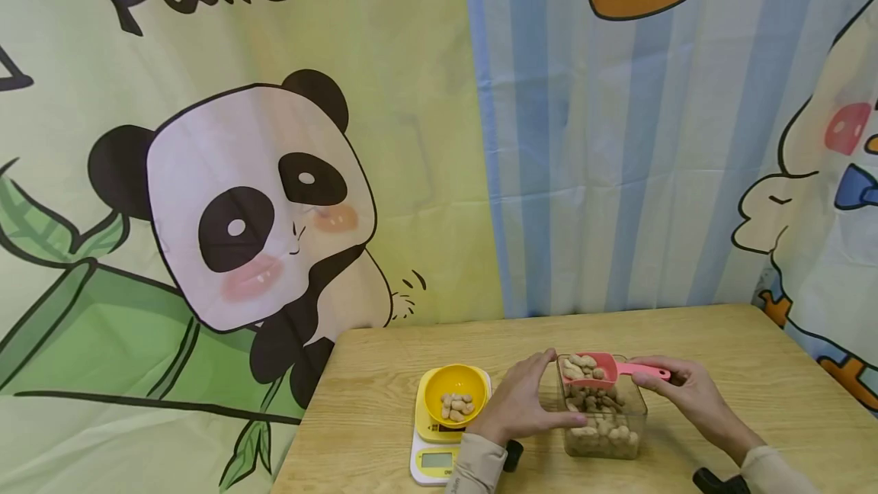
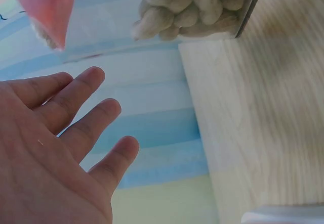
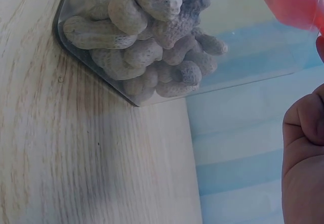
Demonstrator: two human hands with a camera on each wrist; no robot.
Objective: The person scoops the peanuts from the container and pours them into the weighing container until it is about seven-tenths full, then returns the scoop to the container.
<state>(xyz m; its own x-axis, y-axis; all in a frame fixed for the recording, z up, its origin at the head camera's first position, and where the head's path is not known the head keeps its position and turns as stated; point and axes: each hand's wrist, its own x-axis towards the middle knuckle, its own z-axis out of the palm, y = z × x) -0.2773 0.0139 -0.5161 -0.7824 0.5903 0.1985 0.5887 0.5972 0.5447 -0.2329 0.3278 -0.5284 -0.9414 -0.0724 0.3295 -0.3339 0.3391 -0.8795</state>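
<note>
My right hand grips the handle of a pink scoop over a clear square container. Several unshelled peanuts lie in the scoop's bowl. More peanuts fill the lower part of the container, seen through its wall in both wrist views. My left hand is spread at the container's left side, thumb across its near left corner; whether it touches the wall I cannot tell. In the left wrist view its fingers are extended and hold nothing.
Left of my left hand, a yellow bowl with several peanuts sits on a yellow and white kitchen scale. The wooden table ends at a printed curtain with a panda behind it.
</note>
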